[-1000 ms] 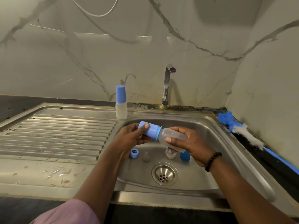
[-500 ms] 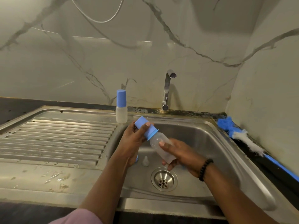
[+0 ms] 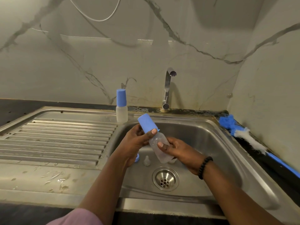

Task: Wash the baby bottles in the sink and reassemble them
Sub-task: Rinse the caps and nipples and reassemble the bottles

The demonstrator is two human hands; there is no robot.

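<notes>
left hand grips cap; right hand grips bottle; second bottle on drainboard; brush right

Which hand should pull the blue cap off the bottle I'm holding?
Left. The left hand already grips the blue cap, while the right hand holds the clear bottle body steady over the sink.
</notes>
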